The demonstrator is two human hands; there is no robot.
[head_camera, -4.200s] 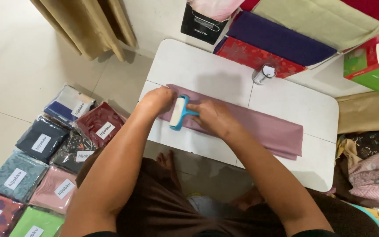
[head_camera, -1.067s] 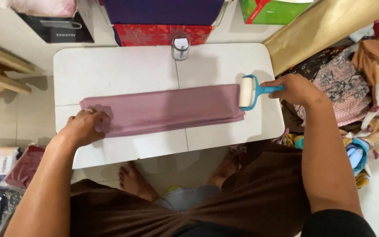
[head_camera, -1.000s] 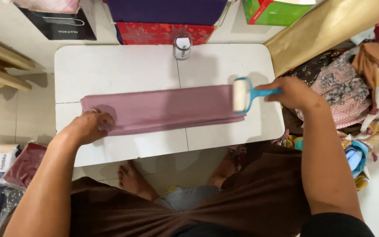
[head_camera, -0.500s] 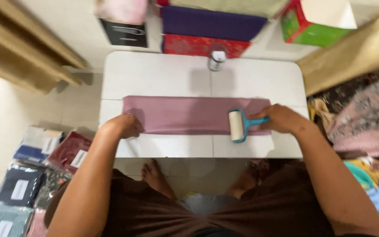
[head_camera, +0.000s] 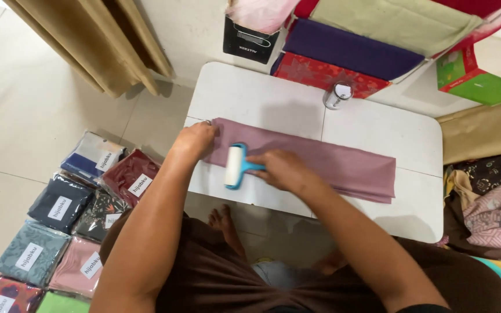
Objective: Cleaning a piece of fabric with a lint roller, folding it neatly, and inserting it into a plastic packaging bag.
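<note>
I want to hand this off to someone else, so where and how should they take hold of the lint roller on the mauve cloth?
Grip the blue handle, coming from the person's right. The lint roller lies with its white drum on the folded mauve cloth and its handle pointing right, where the right hand wraps it. The drum must turn freely, so leave it untouched.

You are working under bright, even indoor light that seems to come from above, so the small white rectangular table point(head_camera: 378, 133) shows only a mild sheen and no harsh glare, and soft shadows fall beside the beige hanging curtain point(head_camera: 97, 49) and under the table's near edge. Your forearms at the bottom look stretched by the wide lens, and the blue-handled white lint roller point(head_camera: 235, 166) is slightly soft.
</note>
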